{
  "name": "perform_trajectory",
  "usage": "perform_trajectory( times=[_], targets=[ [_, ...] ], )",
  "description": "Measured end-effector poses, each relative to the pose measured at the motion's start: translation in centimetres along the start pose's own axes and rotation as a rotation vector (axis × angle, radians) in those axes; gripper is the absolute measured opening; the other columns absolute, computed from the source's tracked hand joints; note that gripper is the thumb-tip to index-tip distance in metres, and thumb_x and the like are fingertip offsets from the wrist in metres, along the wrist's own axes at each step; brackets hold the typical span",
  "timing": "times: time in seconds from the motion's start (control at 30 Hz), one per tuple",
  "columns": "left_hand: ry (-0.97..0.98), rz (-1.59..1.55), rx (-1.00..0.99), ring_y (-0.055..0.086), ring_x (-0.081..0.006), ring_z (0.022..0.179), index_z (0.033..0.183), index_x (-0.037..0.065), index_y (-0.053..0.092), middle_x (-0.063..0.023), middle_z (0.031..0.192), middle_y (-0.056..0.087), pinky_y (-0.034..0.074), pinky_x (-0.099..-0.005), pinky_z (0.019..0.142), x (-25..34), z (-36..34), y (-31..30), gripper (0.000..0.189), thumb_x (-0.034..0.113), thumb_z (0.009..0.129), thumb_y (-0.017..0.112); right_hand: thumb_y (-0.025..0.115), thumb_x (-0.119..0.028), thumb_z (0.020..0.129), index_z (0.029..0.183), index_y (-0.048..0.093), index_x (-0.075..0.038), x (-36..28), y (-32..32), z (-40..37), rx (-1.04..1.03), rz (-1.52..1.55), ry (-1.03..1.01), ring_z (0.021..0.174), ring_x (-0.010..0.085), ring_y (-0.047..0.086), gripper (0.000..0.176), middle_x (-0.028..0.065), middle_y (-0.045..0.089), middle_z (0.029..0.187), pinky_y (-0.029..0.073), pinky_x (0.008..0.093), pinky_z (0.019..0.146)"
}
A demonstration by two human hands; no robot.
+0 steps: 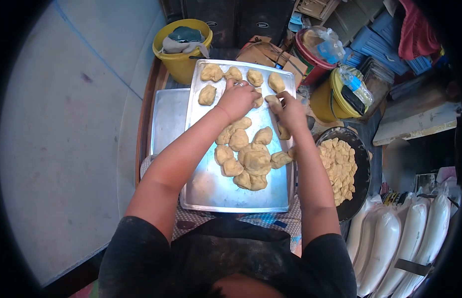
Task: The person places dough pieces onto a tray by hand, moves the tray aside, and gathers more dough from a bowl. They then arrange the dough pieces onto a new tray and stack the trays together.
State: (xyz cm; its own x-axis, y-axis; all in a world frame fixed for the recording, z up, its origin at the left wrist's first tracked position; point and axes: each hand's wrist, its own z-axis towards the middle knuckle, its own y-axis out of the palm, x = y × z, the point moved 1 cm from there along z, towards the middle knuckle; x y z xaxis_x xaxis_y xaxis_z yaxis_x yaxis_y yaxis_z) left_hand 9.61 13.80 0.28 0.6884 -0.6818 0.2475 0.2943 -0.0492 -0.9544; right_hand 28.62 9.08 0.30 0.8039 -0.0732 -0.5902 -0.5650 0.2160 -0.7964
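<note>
dough pieces [254,161] on tray [211,194], some beneath left hand [238,99] and right hand [292,113], grips unclear

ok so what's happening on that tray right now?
A person is handling dough pieces on a metal tray. The left hand rests on the far rows, and whatever is under it is hidden. The right hand pinches a dough piece near the tray's right edge. A loose row lies along the far end, a clump sits mid-tray, and the near end is bare metal. A dark bowl of similar pieces stands to the right.
</note>
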Motion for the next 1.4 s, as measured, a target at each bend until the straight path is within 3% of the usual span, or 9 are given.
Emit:
perform_trajectory(
  times=[0.17, 0.23, 0.4, 0.5, 0.7, 0.87, 1.07, 1.23, 1.4],
  targets=[
    [-0.076, -0.046, 0.323, 0.049, -0.0275, 0.116, 0.116, 0.013, 0.063, -0.0098, 0.120, 0.059, 0.027, -0.0464, 0.100, -0.6, -5.0, -1.6, 0.035, 0.021, 0.082, 0.062, 0.069, -0.027, 0.078, 0.116, 0.058, -0.006, -0.9, -3.5, -2.6, -0.021, -0.015, -0.016, 0.097, 0.0306, 0.062, 0.045, 0.0164, 0.061, 0.106, 0.049, 0.0396, 0.081],
    [-0.330, -0.069, 0.418, 0.047, -0.0311, 0.119, 0.119, 0.009, 0.060, -0.0137, 0.126, 0.055, 0.028, -0.0463, 0.101, -1.3, -8.2, -3.3, 0.039, 0.022, 0.082, 0.064, 0.070, -0.022, 0.074, 0.115, 0.058, -0.006, 1.5, -3.9, -4.2, -0.066, 0.008, -0.112, 0.097, 0.0301, 0.062, 0.045, 0.0159, 0.062, 0.105, 0.049, 0.0384, 0.081],
    [-0.141, -0.299, 0.228, 0.048, -0.0308, 0.115, 0.126, 0.009, 0.055, -0.0136, 0.122, 0.054, 0.037, -0.0406, 0.096, 1.6, -11.8, -1.4, 0.048, 0.027, 0.083, 0.065, 0.068, -0.016, 0.071, 0.102, 0.063, -0.003, 2.3, -3.3, -5.0, -0.205, 0.130, -0.057, 0.090, 0.0316, 0.064, 0.034, 0.0162, 0.064, 0.097, 0.050, 0.0370, 0.079],
    [-0.220, -0.369, 0.155, 0.055, -0.0303, 0.107, 0.124, 0.005, 0.056, -0.0160, 0.115, 0.059, 0.044, -0.0363, 0.093, 2.0, -11.7, 0.0, 0.046, 0.018, 0.081, 0.068, 0.067, -0.012, 0.071, 0.098, 0.064, -0.002, -1.0, -3.8, -4.8, 0.019, 0.227, -0.039, 0.075, 0.0268, 0.065, 0.029, 0.0144, 0.066, 0.085, 0.051, 0.0344, 0.071],
    [-0.564, -0.535, 0.560, 0.056, -0.0258, 0.094, 0.116, 0.000, 0.059, -0.0154, 0.108, 0.056, 0.047, -0.0330, 0.086, 0.1, -13.2, -1.9, 0.040, 0.008, 0.078, 0.069, 0.064, -0.008, 0.074, 0.100, 0.063, -0.001, -7.2, 2.1, -4.6, -0.070, 0.463, -0.189, 0.067, 0.0201, 0.061, 0.026, 0.0133, 0.065, 0.081, 0.050, 0.0314, 0.066],
    [-0.406, -0.209, 0.523, 0.048, -0.0316, 0.114, 0.120, 0.004, 0.058, -0.0146, 0.120, 0.052, 0.038, -0.0382, 0.096, -0.6, -13.7, -2.0, 0.040, 0.010, 0.082, 0.064, 0.062, -0.009, 0.073, 0.094, 0.064, 0.001, -6.5, 0.7, -4.8, 0.020, 0.647, -0.040, 0.065, 0.0173, 0.063, 0.024, 0.0131, 0.067, 0.080, 0.050, 0.0290, 0.061],
    [-0.046, -0.071, -0.032, 0.052, -0.0247, 0.112, 0.122, 0.015, 0.059, -0.0046, 0.116, 0.058, 0.030, -0.0414, 0.096, 1.3, -8.8, -0.6, 0.040, 0.009, 0.082, 0.057, 0.068, -0.016, 0.075, 0.099, 0.063, 0.001, -2.4, 1.5, -4.2, -0.166, 0.329, -0.067, 0.075, 0.0236, 0.066, 0.030, 0.0148, 0.069, 0.085, 0.052, 0.0341, 0.070],
    [-0.200, 0.037, -0.047, 0.052, -0.0243, 0.108, 0.111, 0.014, 0.065, -0.0058, 0.107, 0.059, 0.029, -0.0420, 0.094, 2.0, -9.1, -2.2, 0.038, 0.020, 0.074, 0.068, 0.076, -0.025, 0.070, 0.123, 0.050, -0.004, -3.0, -0.8, -7.0, -0.234, 0.171, 0.008, 0.085, 0.0289, 0.066, 0.062, 0.0187, 0.064, 0.103, 0.051, 0.0364, 0.076],
    [-0.127, -0.018, 0.113, 0.045, -0.0247, 0.116, 0.107, 0.010, 0.066, -0.0061, 0.113, 0.055, 0.026, -0.0447, 0.097, 3.2, -9.5, -1.9, 0.034, 0.018, 0.074, 0.065, 0.066, -0.010, 0.066, 0.105, 0.053, -0.004, -0.4, -1.5, -8.3, -0.033, 0.190, -0.003, 0.074, 0.0267, 0.065, 0.041, 0.0161, 0.065, 0.089, 0.052, 0.0364, 0.069]
  ],
)
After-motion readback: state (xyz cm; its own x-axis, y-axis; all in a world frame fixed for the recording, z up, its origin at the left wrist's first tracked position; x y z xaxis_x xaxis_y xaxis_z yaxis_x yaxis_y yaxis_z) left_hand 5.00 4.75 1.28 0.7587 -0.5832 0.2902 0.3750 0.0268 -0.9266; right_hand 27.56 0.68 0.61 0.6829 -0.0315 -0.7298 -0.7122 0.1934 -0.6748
